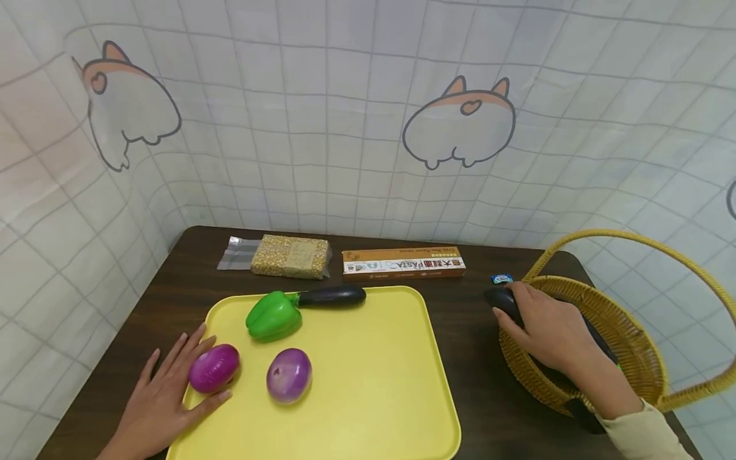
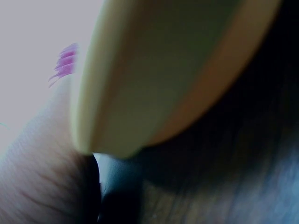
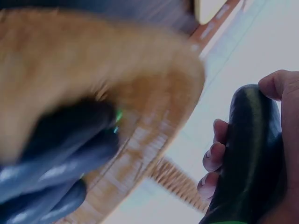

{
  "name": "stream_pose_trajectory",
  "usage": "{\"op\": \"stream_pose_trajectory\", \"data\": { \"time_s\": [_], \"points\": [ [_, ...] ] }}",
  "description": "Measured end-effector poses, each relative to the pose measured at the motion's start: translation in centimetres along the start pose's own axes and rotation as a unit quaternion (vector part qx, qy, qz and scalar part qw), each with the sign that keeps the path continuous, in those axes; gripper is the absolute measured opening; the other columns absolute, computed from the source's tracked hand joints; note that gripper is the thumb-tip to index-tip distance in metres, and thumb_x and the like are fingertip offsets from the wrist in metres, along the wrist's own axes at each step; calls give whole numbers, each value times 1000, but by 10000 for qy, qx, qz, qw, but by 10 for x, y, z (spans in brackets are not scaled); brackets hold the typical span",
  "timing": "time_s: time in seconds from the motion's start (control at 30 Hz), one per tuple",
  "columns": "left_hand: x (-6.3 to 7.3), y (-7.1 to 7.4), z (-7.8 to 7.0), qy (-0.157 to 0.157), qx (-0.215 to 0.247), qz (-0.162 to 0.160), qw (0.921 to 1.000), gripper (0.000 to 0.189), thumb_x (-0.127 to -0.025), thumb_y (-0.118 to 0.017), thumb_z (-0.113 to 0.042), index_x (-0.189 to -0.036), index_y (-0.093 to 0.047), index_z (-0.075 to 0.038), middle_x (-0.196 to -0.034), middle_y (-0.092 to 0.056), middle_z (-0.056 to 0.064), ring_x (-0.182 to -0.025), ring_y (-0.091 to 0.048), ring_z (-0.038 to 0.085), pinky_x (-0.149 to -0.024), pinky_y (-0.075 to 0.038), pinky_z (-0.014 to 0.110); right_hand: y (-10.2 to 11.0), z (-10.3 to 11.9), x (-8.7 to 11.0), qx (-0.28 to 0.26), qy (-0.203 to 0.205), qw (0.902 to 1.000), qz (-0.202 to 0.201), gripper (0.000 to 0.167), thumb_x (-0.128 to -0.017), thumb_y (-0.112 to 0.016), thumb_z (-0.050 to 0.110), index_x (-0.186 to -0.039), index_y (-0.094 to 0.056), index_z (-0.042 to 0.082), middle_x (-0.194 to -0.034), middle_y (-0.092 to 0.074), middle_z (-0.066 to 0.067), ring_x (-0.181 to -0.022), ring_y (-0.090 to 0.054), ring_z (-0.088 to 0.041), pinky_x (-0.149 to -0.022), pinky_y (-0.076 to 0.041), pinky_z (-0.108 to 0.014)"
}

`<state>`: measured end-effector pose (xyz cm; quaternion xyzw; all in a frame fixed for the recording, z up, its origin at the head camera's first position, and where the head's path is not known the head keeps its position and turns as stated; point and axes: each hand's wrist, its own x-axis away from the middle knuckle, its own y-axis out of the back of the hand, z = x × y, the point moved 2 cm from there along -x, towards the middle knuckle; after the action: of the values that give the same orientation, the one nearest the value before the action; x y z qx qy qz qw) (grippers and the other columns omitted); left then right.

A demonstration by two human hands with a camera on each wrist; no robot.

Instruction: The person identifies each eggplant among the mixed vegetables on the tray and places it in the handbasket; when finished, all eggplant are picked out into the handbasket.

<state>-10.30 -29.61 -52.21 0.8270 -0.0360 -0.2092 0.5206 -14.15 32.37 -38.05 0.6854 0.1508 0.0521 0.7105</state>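
Observation:
My right hand (image 1: 549, 326) grips a long dark eggplant (image 3: 250, 154) at the near left rim of the wicker basket (image 1: 638, 326), thumb and fingers on opposite sides. Several more dark eggplants (image 3: 60, 154) lie inside the basket. My left hand (image 1: 167, 396) rests with spread fingers over the left edge of the yellow tray (image 1: 368, 383). Between its thumb and forefinger sits a magenta onion (image 1: 214, 368). Also on the tray are a round purple vegetable (image 1: 289, 377), a green bell pepper (image 1: 274, 317) and a small dark eggplant (image 1: 333, 296).
Behind the tray lie a bag of yellow grains (image 1: 290, 257) and a pasta box (image 1: 404, 264). A small blue packet (image 1: 502, 278) is by the basket. The basket's tall handle (image 1: 661, 243) arches up at the right. A tiled-pattern curtain (image 1: 322, 128) stands behind the dark table (image 1: 466, 383).

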Motion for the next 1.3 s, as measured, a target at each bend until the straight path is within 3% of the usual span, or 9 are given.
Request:
{"op": "stream_pose_trajectory", "data": {
  "time_s": [0.27, 0.63, 0.87, 1.07, 1.17, 1.3],
  "points": [
    [1, 1, -1, 2, -50, -58, 10000, 97, -84, -84, -55, -164, -40, -19, -175, -22, 3, -159, -19, 35, -125, 5, 59, -4, -21, 13, 97, -213, 9993, 281, 45, -105, -64, 44, -120, -53, 2, -84, -61, -3, -60, -50, -15, -44, -38, -35],
    [2, 0, -1, -19, -53, -60, 10000, 97, -84, -83, -55, -163, -41, -19, -175, -22, 4, -159, -19, 35, -125, 5, 58, -12, -33, 25, 18, -622, 9963, 597, 55, -109, -53, 51, -126, -49, -1, -83, -60, -4, -58, -49, -15, -43, -37, -36],
    [2, -1, -1, 13, -74, -8, 10000, 97, -84, -83, -56, -164, -40, -20, -175, -21, 3, -159, -18, 35, -125, 7, 58, -20, -37, 35, -38, -806, 9928, 882, 64, -110, -48, 56, -128, -47, -5, -100, -69, -19, -60, -60, -18, -41, -40, -38],
    [1, 0, -2, -9, -75, -37, 10000, 98, -84, -83, -56, -164, -40, -19, -175, -22, 4, -158, -19, 36, -125, 6, 59, -24, -38, 38, 85, -740, 9915, 1067, 72, -108, -54, 53, -145, -46, -7, -130, -65, -32, -86, -73, -35, -52, -55, -53],
    [0, 0, -2, -9, -79, -32, 10000, 98, -84, -83, -56, -164, -40, -20, -175, -22, 4, -158, -19, 36, -125, 6, 59, -25, -38, 38, 121, -675, 9910, 1147, 68, -108, -56, 50, -146, -48, -5, -131, -65, -29, -93, -73, -38, -58, -56, -59],
    [0, 0, -2, -8, -76, -21, 10000, 98, -84, -83, -56, -164, -40, -20, -175, -22, 3, -159, -19, 35, -125, 6, 58, -24, -39, 38, 140, -587, 9921, 1102, 65, -108, -55, 51, -143, -53, -3, -127, -67, -25, -89, -73, -34, -54, -55, -55]
  ]
}}
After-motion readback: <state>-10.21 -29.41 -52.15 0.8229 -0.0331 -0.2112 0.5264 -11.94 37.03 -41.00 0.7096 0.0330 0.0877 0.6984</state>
